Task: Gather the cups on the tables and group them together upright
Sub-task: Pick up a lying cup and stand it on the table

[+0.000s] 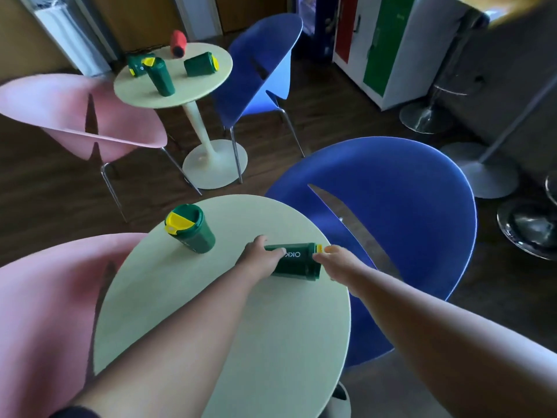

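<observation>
Both hands close their grip on one green cup lying on its side (297, 262): the left hand (259, 256) wraps fingers round its base end, and the right hand (331, 260) presses against its yellow-lidded end, so the cup is pinched between them. That cup rests on the near round surface (211, 312), close to its far right edge, with the seat of the big blue chair (391, 212) just beyond the rim.

Taking the near surface as the mark: the blue chair crowds its right side, and a pink chair (45, 297) presses up against its left edge, so bare floor shows only past its far rim. Most of the top is bare, wide and pale toward the person. Left of the held cup, well apart from it, an upright green cup (191, 232) with a yellow lid stands near the far left edge.

Beyond, across a strip of dark floor, a smaller far surface (180, 86) sits between another pink chair (75, 116) and another blue chair (262, 61). It carries one standing green cup (159, 75), two green cups on their sides (200, 64) (137, 63), and a red cup (177, 43) tipped over near its back edge.
</observation>
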Demonstrator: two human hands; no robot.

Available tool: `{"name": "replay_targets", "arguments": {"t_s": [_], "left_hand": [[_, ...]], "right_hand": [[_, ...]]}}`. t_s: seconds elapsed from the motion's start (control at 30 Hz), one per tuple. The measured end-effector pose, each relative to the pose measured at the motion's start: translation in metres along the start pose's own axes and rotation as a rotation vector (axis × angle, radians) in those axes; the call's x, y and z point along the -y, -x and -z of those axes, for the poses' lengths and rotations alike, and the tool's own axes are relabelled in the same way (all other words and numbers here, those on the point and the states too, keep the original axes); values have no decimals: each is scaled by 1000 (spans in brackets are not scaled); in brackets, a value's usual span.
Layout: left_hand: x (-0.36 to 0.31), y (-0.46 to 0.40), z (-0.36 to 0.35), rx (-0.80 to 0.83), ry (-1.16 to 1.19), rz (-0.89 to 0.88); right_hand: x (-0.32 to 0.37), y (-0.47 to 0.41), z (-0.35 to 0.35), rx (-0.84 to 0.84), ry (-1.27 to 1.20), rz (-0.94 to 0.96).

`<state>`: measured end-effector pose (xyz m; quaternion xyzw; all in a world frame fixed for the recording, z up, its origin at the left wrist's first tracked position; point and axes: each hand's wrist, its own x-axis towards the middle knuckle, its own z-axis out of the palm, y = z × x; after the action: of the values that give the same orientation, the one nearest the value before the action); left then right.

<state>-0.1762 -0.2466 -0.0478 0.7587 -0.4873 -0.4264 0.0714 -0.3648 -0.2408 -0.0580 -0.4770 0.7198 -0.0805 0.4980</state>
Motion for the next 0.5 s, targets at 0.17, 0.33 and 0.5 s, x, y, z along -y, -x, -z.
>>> {"name": "replay_targets", "arguments": {"t_s": [0.17,0.33,0.5], "left_hand": [[7,-2,-4,-2,7,5],[18,-1,3,11,30,31],[39,4,18,4,-34,52]], "right_hand": [[1,-1,-11,5,37,29],[4,7,-17,-88,188,186],[13,24,-29,-123,264,349]]}}
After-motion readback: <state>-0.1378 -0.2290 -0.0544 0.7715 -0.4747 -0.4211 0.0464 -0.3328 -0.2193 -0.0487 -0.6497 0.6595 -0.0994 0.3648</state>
